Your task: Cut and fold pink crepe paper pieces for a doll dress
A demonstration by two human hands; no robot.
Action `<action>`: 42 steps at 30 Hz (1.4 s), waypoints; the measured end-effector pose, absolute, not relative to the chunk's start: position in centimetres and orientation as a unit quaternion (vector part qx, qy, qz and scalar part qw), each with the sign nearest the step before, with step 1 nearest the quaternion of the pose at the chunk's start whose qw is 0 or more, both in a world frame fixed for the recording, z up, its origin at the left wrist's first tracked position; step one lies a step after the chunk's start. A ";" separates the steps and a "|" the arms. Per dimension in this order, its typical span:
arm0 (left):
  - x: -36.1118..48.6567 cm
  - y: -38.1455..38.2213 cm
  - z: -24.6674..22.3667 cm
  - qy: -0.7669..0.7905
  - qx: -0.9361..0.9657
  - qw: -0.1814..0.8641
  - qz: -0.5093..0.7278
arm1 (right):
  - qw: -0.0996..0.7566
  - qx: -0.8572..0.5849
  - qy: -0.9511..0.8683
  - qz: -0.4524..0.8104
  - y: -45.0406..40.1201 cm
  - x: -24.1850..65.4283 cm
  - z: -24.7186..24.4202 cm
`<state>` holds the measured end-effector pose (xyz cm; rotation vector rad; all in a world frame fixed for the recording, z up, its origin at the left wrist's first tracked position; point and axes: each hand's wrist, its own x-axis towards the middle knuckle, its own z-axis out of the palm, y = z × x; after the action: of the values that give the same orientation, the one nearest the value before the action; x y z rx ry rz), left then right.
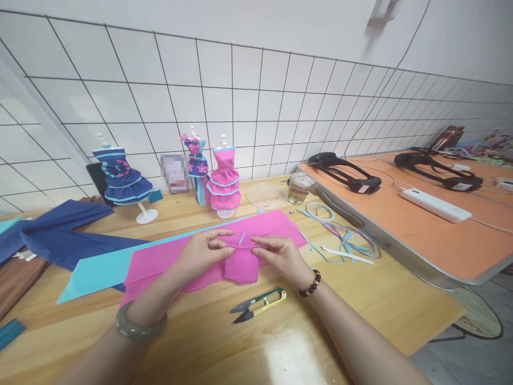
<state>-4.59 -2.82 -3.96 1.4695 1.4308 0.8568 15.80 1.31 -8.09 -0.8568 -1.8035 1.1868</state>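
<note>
A small pink fabric piece hangs between my two hands, pinched along its upper edge. My left hand grips its left corner between thumb and fingers, and my right hand grips the right corner the same way. Behind it, a larger pink cloth lies over a light blue cloth. A short light blue strip shows just above the pinched edge. Thread snips with a yellow and green handle lie on the wooden table below the small piece.
Behind the cloths stand a blue dress form, a blue and pink one and a pink one. A lidded cup, tape roll and ribbons are at right, beside an orange table. Dark blue fabric lies left.
</note>
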 end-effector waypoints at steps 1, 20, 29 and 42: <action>-4.6 -2.8 -3.9 0.577 0.590 0.447 0.345 | 0.396 -0.340 -0.710 0.473 1.3 15.8 -8.1; -4.8 -2.3 -5.0 0.537 0.581 0.484 0.375 | 0.382 -0.331 -0.642 0.577 1.3 15.7 -8.1; -4.6 -2.5 -4.4 0.540 0.561 0.494 0.387 | 0.400 -0.332 -0.608 0.600 1.7 15.9 -8.1; -5.4 -2.5 -4.7 0.526 0.588 0.474 0.390 | 0.395 -0.331 -0.593 0.619 1.6 16.1 -7.9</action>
<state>-5.39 -2.48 -4.68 1.4388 1.2863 0.9546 16.11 1.61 -7.93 -0.8400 -1.5031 1.5691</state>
